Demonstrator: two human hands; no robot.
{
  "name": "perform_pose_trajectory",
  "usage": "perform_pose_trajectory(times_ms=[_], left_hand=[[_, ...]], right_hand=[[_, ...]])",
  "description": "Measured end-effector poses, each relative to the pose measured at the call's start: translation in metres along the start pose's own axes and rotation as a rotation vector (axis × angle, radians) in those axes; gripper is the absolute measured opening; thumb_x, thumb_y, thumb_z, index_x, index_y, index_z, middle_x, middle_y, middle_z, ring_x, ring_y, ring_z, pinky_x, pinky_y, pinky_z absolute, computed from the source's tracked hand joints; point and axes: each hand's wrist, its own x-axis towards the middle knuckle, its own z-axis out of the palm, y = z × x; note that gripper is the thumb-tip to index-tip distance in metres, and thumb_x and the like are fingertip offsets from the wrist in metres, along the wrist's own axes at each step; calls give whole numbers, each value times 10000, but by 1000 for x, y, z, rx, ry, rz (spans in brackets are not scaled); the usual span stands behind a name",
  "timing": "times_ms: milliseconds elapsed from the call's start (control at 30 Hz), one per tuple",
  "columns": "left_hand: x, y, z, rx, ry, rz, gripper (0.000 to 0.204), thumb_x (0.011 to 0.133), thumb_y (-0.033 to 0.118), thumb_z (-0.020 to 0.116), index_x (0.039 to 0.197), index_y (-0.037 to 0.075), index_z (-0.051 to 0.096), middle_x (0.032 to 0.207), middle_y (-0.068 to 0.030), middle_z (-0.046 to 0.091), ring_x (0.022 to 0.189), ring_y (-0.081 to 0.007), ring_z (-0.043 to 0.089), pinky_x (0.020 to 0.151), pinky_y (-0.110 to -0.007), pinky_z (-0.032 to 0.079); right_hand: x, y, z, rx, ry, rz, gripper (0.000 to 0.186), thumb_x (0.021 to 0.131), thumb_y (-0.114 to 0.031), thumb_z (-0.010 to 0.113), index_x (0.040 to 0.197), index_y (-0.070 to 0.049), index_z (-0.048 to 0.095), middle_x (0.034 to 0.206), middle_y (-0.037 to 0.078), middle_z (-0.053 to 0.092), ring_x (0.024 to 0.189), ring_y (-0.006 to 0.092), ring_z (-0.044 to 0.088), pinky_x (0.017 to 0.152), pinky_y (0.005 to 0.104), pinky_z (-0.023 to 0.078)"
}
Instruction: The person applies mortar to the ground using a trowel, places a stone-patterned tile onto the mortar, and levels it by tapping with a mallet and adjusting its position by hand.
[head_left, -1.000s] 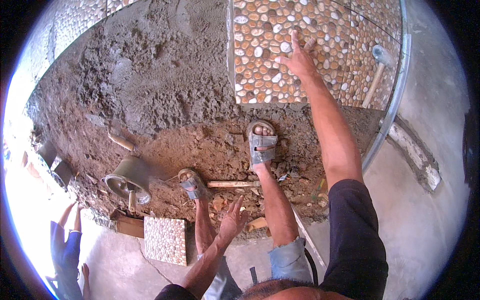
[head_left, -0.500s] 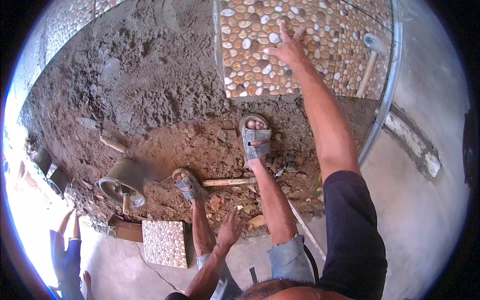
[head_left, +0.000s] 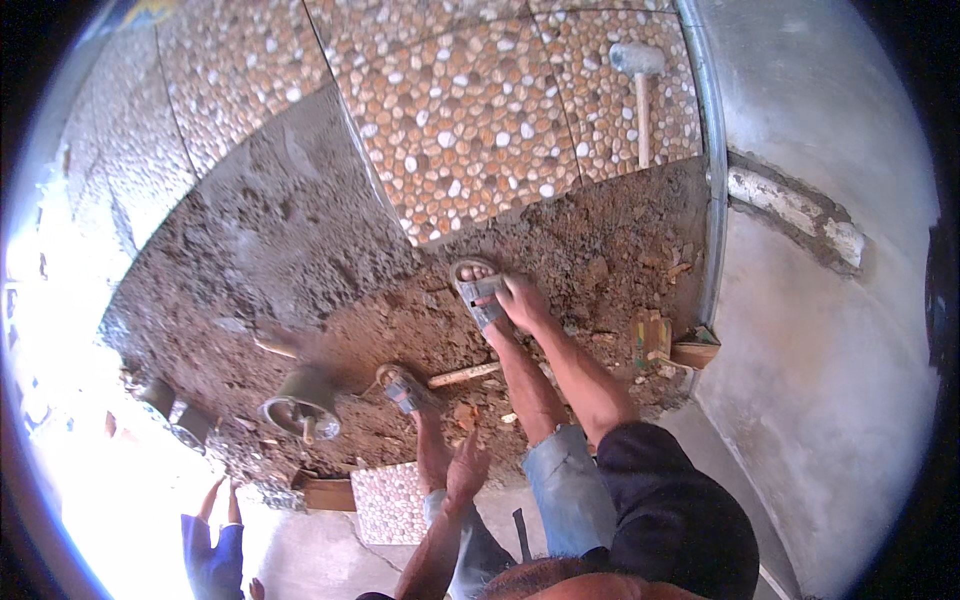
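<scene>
My right hand [head_left: 517, 305] reaches down to the grey sandal [head_left: 470, 290] on my right foot, fingers bent onto its strap. My left hand [head_left: 468, 462] hangs open beside my left leg, below the other sandal [head_left: 402, 388]. A square pebble-patterned tile [head_left: 450, 130] lies on grey mortar [head_left: 310, 180] above my feet. A rubber mallet [head_left: 642, 105] rests on the tiles at its right. A wooden handle [head_left: 462, 373] lies on the soil between my feet.
A bucket [head_left: 300, 405] with a handled tool inside and a trowel [head_left: 262, 340] lie on the soil at left. A loose light tile [head_left: 385, 505] is at the lower edge. Another person's legs [head_left: 212, 540] are at lower left. A metal rail [head_left: 716, 230] borders the right.
My right hand has left the tile and come down to my right sandal. The view has shifted, showing more laid tiles at the top and left.
</scene>
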Motion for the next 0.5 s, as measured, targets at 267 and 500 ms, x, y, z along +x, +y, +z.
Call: perform_pose_trajectory(times_ms=[267, 500], left_hand=[[-52, 65, 19, 80, 11, 100, 554, 895, 298, 546, 1360, 37, 395, 1281, -286, 489, 1148, -445, 503, 951, -478, 436], [-62, 100, 30, 57, 32, 84, 540, 900, 332, 552, 1363, 94, 407, 1280, -245, 522, 1155, -423, 520, 951, -478, 438]], right_hand=[[-152, 59, -30, 53, -349, 300, 546, 857, -361, 574, 1281, -19, 532, 1162, 237, 613, 1067, 344, 609, 910, 397, 486], [-177, 33, -86, 26, -331, 146, 601, 862, -361, 550, 1347, -17, 460, 1223, 217, 594, 1118, 316, 595, 945, 389, 470]])
